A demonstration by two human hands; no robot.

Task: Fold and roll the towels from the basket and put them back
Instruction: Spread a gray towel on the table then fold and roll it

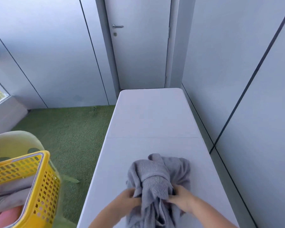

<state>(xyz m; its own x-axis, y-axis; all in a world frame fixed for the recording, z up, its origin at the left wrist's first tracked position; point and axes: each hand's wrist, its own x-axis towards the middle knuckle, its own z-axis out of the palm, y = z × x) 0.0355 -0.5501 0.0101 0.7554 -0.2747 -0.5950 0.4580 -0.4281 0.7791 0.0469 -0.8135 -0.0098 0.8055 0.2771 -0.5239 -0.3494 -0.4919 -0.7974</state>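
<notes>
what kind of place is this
Likely an enclosed balcony or utility nook used for laundry: artificial grass floor, white folding table, closed door, yellow basket of towels.

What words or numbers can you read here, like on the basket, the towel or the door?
None: nothing here can be read.
The towel, the basket, the table and the door show no words, numbers, labels or signs.
</notes>
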